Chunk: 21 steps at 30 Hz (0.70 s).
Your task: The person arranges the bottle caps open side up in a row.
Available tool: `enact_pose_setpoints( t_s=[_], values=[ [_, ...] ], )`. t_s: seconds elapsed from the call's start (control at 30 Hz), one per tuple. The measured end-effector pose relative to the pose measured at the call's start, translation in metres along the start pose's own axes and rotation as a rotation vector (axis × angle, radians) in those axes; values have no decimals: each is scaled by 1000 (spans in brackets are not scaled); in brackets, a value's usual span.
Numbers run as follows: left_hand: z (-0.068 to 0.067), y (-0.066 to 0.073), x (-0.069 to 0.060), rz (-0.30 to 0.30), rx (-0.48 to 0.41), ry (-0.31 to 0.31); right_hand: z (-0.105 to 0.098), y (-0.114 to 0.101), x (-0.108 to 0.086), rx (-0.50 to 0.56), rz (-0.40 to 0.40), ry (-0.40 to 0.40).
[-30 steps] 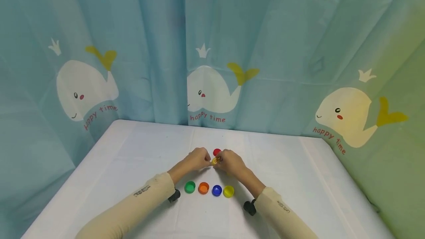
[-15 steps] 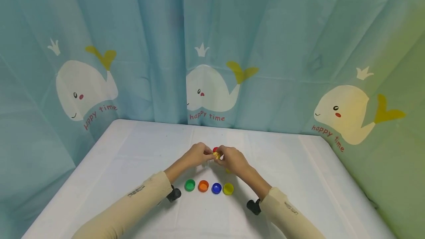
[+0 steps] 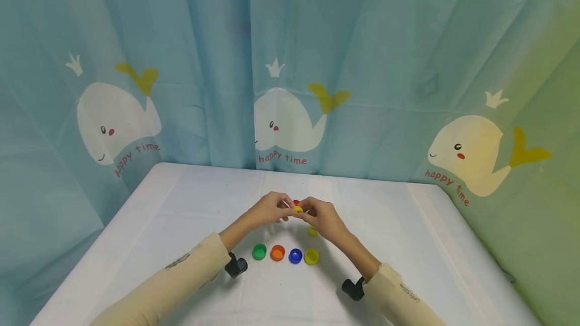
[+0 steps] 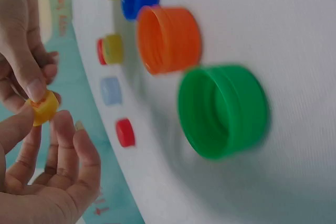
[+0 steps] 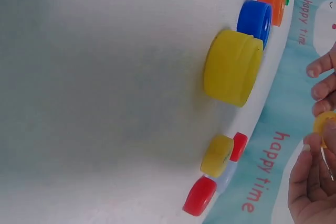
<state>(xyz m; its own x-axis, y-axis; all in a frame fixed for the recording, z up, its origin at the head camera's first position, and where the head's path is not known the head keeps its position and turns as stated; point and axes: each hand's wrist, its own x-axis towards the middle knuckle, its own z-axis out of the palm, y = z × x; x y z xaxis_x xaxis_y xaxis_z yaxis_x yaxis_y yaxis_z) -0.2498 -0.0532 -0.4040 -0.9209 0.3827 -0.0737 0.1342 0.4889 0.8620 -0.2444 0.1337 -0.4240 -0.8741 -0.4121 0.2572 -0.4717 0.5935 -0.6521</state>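
A small yellow-orange bottle cap is held between the two hands above the table. My left hand pinches one side of it, its other fingers loosely bent. From the opposite side, my right hand pinches it with the thumb on its face, as the left wrist view shows. Past the hands lie a red cap, a pale blue cap and a yellow cap, with another red cap near them in the right wrist view.
Nearer the person, a row of open caps stands on the white table: green, orange, blue and yellow. Behind the table hangs a blue-green curtain with whales.
Both hands have moved up and slightly away with the cap between them, and it has turned in the fingers. The yellow cap by the right wrist has come more into sight.
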Motion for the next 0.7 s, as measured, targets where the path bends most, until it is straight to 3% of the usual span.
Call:
enact_pose_setpoints(
  t_s=[0.23, 0.47, 0.7],
  values=[
    [5, 10, -13, 10, -68, -17, -4, 5, -13, 115, 39, -3],
    [11, 12, -16, 17, -102, -10, -7, 4, -24, 161, 36, 17],
    [14, 12, -19, 110, -114, -30, -15, 9, -36, 199, -30, 6]
  ],
)
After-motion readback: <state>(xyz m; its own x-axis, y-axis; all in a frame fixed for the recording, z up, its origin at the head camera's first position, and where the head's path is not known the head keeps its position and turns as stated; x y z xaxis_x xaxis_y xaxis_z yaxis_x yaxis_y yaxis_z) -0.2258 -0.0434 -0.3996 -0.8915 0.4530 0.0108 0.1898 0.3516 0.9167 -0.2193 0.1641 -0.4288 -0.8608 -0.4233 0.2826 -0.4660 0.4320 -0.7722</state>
